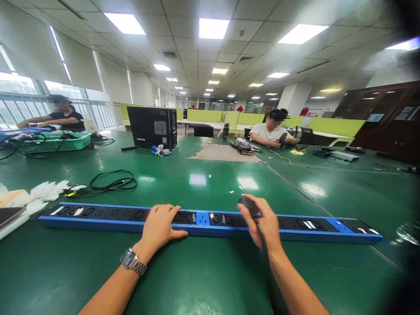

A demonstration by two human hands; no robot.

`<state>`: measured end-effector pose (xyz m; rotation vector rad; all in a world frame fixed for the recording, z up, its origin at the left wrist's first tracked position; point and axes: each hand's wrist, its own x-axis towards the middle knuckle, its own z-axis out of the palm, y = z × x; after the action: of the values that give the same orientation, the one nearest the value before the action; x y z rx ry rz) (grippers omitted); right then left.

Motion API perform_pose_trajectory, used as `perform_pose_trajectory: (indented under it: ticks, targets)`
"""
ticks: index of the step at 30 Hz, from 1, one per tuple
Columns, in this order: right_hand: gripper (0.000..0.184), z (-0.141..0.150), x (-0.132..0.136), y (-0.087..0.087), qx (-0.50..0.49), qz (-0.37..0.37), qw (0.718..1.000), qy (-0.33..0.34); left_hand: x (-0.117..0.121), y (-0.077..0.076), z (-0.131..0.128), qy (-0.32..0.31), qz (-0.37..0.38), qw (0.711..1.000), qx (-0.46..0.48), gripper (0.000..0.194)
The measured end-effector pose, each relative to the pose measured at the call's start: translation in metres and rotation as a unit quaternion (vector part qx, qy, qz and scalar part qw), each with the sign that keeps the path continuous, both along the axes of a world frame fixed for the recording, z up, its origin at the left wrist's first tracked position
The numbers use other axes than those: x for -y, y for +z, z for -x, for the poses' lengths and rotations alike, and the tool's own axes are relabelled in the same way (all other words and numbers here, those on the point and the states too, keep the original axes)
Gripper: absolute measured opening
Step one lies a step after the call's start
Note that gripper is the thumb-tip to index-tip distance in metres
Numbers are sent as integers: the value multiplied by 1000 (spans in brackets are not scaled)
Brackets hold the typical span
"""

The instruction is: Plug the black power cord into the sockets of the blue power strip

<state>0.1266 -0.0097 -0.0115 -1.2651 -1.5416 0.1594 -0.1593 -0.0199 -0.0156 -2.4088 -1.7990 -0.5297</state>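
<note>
Cord (268, 274) toward viewer, power strip (218, 224) crosswise

1. Glossy green desk (98, 271).
2. Blue power strip (213, 228) toward the near edge.
3. Coiled cable (113, 188) toward the left edge.
4. Computer case (149, 127) near the far edge.
5. Green basket (62, 143) toward the far-left corner.

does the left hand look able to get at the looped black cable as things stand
Probably yes: the left hand, resting on the long blue and black power strip, has the looped black cable ahead and leftward, with nothing visible standing between, though it must leave the strip.
</note>
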Motion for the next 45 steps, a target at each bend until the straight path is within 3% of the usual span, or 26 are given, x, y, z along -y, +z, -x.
perform_pose_trajectory:
  ticks: [3, 8, 14, 20, 26, 30, 31, 34, 38, 42, 45]
  targets:
    - [27, 45, 4, -1, 107, 42, 991, 66, 0, 0, 0, 2, -1, 1000, 6, 67]
    - [21, 90, 10, -6, 205, 108, 973, 20, 1, 0, 0, 2, 6, 1000, 9, 69]
    - [20, 93, 13, -5, 187, 112, 976, -9, 2, 2, 1, -2, 16, 1000, 9, 71]
    - [25, 86, 9, -9, 200, 106, 971, 76, 1, -2, 3, -5, 7, 1000, 7, 71]
    - [39, 79, 14, -12, 236, 92, 967, 30, 1, 0, 6, -20, 2, 999, 35, 68]
    - [75, 50, 19, -16, 248, 62, 966, 40, 4, 5, -12, -83, -22, 991, 101, 64]
    - [75, 35, 18, -18, 237, 55, 970, 30, 5, 4, -20, -106, -25, 987, 117, 63]
    - [49, -25, 10, -27, 187, 47, 980, -50, 4, -2, -43, -150, -20, 977, 150, 54]
    - [43, -88, -1, -43, 164, 62, 972, -158, 1, -8, -58, -125, -26, 964, 232, 40]
    - [39, -92, -3, -53, 191, 64, 960, -196, -1, 4, -81, -139, -59, 934, 325, 35]
    - [38, -84, -2, -52, 198, 70, 957, -202, -5, 14, -121, -155, -4, 943, 295, 37]
